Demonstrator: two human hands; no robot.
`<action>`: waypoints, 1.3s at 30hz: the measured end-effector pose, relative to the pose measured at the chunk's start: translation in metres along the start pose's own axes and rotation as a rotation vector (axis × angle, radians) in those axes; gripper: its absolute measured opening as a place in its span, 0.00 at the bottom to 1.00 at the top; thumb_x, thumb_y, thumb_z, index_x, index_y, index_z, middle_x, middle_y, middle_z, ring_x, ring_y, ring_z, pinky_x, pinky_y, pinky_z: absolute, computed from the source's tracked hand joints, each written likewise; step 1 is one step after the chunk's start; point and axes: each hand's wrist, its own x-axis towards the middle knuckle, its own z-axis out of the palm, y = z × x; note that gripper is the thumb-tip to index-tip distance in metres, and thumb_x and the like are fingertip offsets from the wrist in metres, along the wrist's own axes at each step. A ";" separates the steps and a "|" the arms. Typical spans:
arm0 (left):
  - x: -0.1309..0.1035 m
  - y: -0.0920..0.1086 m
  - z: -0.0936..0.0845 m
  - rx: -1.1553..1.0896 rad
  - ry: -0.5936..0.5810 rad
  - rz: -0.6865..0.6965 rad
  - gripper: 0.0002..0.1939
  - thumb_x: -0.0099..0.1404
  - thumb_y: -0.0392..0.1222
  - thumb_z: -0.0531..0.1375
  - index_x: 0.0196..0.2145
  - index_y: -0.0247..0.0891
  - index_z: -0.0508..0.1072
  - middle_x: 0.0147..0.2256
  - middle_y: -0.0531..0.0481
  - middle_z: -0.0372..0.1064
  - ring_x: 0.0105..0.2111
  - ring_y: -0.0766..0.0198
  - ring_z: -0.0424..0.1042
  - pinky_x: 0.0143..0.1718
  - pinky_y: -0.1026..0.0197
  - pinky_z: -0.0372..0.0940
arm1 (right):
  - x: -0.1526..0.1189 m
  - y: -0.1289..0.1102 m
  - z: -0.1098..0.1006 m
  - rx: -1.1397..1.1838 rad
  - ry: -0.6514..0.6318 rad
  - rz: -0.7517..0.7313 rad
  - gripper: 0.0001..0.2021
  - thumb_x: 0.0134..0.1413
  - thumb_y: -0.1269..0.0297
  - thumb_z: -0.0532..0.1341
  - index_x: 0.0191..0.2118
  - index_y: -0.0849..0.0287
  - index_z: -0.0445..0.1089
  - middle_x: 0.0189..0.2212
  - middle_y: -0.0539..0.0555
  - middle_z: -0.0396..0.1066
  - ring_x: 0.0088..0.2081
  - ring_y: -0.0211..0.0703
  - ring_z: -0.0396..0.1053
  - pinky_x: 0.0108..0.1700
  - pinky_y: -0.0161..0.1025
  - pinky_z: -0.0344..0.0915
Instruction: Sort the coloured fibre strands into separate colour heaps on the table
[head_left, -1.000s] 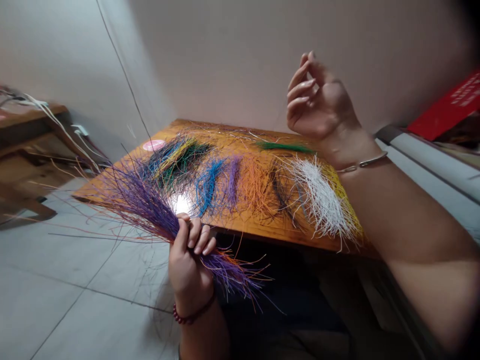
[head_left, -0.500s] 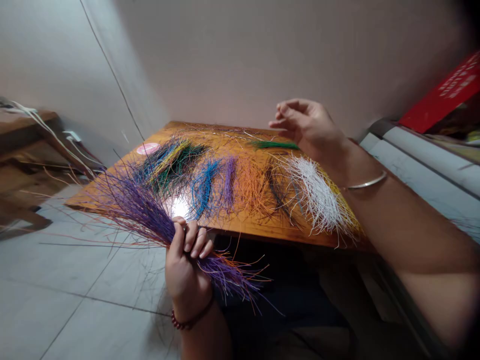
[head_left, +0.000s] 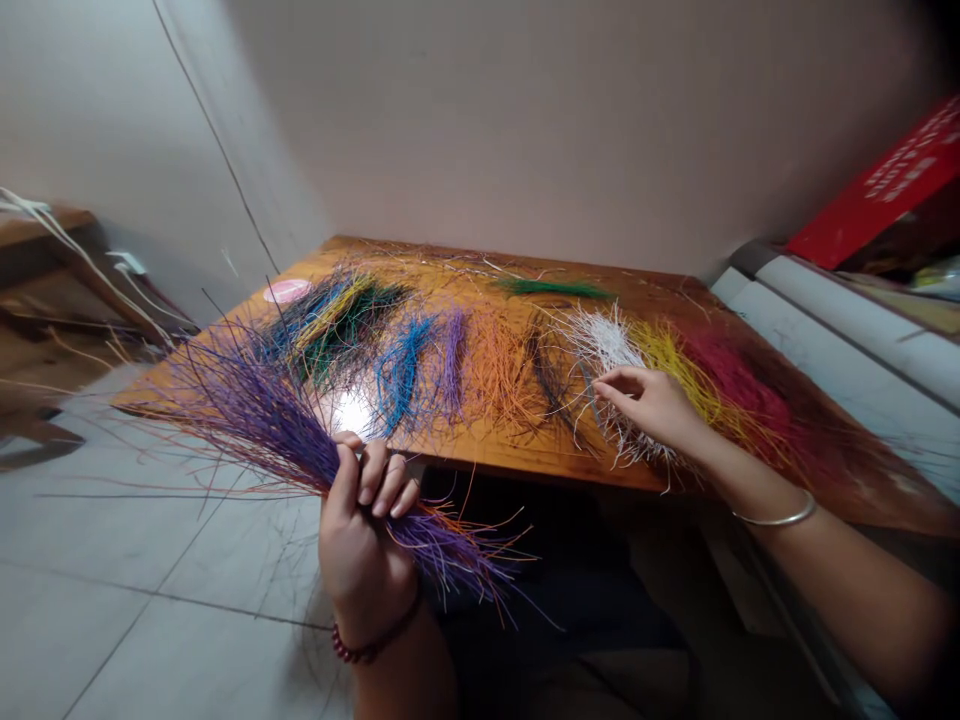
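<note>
My left hand (head_left: 367,530) is wrapped round a thick bundle of thin purple wire-like strands (head_left: 292,415), with some orange ones mixed in. The bundle fans out to the left, and its short end pokes out to the right of my fist. On the right, my right hand (head_left: 649,405) hovers at the pile of white strands (head_left: 600,340) with thumb and fingers pinched together. Whatever is between those fingertips is too small to make out. Beside that pile lie yellow strands (head_left: 686,365) and pink-red strands (head_left: 739,380).
Across the wooden table (head_left: 465,450) lie orange strands (head_left: 506,375), a small purple bunch (head_left: 453,360), blue strands (head_left: 405,370), green strands (head_left: 555,289) and a mixed dark pile (head_left: 337,320). White boxes (head_left: 840,320) and a red box (head_left: 877,190) stand at right.
My right hand has come down and toward me, from raised above the table's back to the white strands. The yellow and pink-red piles now show. My left hand keeps its bundle.
</note>
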 end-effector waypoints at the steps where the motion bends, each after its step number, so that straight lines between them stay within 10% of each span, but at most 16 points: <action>1: 0.000 0.000 0.000 0.001 -0.002 -0.003 0.03 0.68 0.37 0.54 0.34 0.37 0.64 0.19 0.60 0.46 0.15 0.77 0.50 0.15 0.73 0.51 | -0.001 0.000 0.001 -0.006 0.003 0.002 0.08 0.51 0.55 0.60 0.30 0.52 0.73 0.30 0.54 0.77 0.31 0.49 0.75 0.37 0.46 0.70; 9: 0.000 0.001 0.001 -0.002 0.005 -0.006 0.04 0.67 0.37 0.54 0.33 0.37 0.64 0.19 0.60 0.47 0.15 0.76 0.50 0.15 0.73 0.51 | 0.004 0.010 0.007 0.027 0.010 0.058 0.10 0.49 0.53 0.61 0.32 0.53 0.74 0.28 0.55 0.76 0.27 0.49 0.73 0.32 0.45 0.69; 14: -0.002 0.004 0.002 -0.011 0.010 0.009 0.05 0.69 0.37 0.51 0.34 0.37 0.64 0.18 0.60 0.47 0.14 0.76 0.50 0.14 0.72 0.50 | -0.003 0.000 0.009 -0.010 0.181 0.095 0.25 0.48 0.54 0.61 0.53 0.54 0.65 0.42 0.59 0.72 0.18 0.39 0.65 0.23 0.41 0.65; 17: -0.008 0.010 0.004 -0.018 0.019 0.023 0.06 0.70 0.36 0.50 0.34 0.37 0.63 0.18 0.60 0.47 0.14 0.76 0.50 0.14 0.72 0.49 | -0.021 -0.025 0.016 -0.083 0.256 -0.036 0.20 0.52 0.58 0.58 0.52 0.53 0.63 0.44 0.60 0.68 0.20 0.38 0.65 0.26 0.42 0.66; 26: -0.026 0.024 0.007 -0.059 -0.008 0.065 0.07 0.71 0.37 0.48 0.35 0.38 0.62 0.18 0.59 0.50 0.15 0.76 0.53 0.15 0.73 0.52 | -0.074 -0.078 0.080 -0.289 -0.233 -0.684 0.17 0.60 0.62 0.54 0.54 0.50 0.66 0.37 0.54 0.75 0.33 0.44 0.73 0.32 0.41 0.64; 32: -0.020 0.022 0.003 -0.057 -0.042 0.045 0.04 0.69 0.37 0.50 0.35 0.37 0.62 0.17 0.59 0.49 0.15 0.75 0.53 0.14 0.72 0.50 | -0.075 -0.091 0.107 -0.270 -0.200 -0.824 0.14 0.60 0.66 0.55 0.49 0.54 0.71 0.23 0.49 0.75 0.26 0.38 0.71 0.26 0.38 0.56; 39: -0.019 0.024 0.000 -0.066 -0.064 0.053 0.04 0.70 0.36 0.49 0.36 0.37 0.62 0.18 0.59 0.48 0.15 0.75 0.52 0.14 0.72 0.49 | -0.060 -0.080 0.101 -0.267 -0.106 -0.764 0.11 0.62 0.65 0.55 0.41 0.55 0.75 0.32 0.50 0.78 0.30 0.35 0.74 0.29 0.35 0.57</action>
